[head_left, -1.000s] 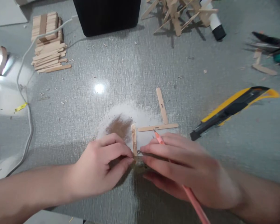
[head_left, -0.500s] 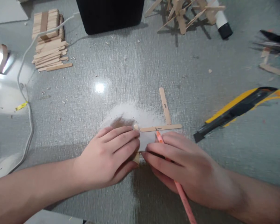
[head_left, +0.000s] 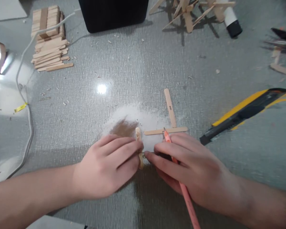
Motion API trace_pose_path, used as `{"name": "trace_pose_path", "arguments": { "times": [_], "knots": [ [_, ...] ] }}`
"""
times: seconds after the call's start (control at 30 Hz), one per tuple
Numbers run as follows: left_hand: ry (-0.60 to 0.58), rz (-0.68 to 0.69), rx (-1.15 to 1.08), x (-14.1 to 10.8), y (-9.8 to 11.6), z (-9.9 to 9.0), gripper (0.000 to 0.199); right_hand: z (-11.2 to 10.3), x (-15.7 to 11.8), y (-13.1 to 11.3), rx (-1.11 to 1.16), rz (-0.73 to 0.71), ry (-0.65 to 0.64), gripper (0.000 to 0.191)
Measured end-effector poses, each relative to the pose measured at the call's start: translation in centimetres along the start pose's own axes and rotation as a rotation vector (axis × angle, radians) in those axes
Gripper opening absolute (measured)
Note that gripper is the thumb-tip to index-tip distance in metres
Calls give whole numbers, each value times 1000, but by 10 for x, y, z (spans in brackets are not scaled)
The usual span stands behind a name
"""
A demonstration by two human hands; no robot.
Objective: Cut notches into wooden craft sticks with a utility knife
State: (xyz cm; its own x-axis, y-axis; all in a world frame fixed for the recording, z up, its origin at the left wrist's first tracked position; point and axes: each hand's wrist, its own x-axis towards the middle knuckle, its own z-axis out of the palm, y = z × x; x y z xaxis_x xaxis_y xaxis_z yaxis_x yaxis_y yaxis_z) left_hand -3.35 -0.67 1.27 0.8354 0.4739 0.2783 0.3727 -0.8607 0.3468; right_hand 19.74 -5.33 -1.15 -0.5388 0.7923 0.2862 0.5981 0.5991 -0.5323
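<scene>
1. Evidently the left hand (head_left: 109, 165) is the nearer one to the gripped stick (head_left: 138, 133): its thumb and fingers are closed around the stick's middle, hiding that stretch, with both ends showing beyond them.
2. Lengthwise, the gripped stick points almost straight away from the person, its far end leaning slightly left; it lies at the left hand's fingertips, on that hand's right side.
3. The right hand (head_left: 188, 165) comes in from the opposite side, its fingertips together just beside the near half of the gripped stick. A small piece (head_left: 143, 155) shows in that gap, too tiny to identify, and whether those fingertips pinch it I cannot tell.
4. That same right hand also has the pink pencil (head_left: 187, 202) clamped among its fingers, its tip facing away and overlapping the crosswise stick (head_left: 153, 132) in view; contact is unclear.
5. So the key relation is near-square: the gripped stick runs away from the person, while the crosswise stick, beyond the right fingertips, runs left to right. A slotted stick (head_left: 170, 108) extends away from the latter's far edge.
</scene>
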Motion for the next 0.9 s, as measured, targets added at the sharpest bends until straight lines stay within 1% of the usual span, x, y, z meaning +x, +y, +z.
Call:
{"name": "trace_pose_path", "arguments": {
  "times": [0.1,0.17,0.3,0.47,0.5,0.63,0.67,0.8,0.9],
  "knots": [
    [30,34,24,0,5,-2,11,0,0,1,-15,-7,-2,18],
    [39,17,27,0,6,-3,10,0,0,1,-21,-6,-1,18],
    [53,-42,13,0,8,-1,12,1,1,1,-17,3,15,19],
    [57,-179,-103,1,10,2,15,-1,2,0,30,30,15,18],
    [55,-190,-111,1,10,2,15,-1,2,0,37,34,13,18],
    [13,-117,-77,2,8,2,16,-2,3,1,43,31,6,19],
    [14,-119,-82,2,8,2,17,-1,3,1,43,30,6,19],
    [47,-230,-141,2,10,4,15,-1,4,1,52,46,2,19],
    [41,-226,-139,2,10,6,15,-1,5,0,59,49,7,19]
  ]
}}
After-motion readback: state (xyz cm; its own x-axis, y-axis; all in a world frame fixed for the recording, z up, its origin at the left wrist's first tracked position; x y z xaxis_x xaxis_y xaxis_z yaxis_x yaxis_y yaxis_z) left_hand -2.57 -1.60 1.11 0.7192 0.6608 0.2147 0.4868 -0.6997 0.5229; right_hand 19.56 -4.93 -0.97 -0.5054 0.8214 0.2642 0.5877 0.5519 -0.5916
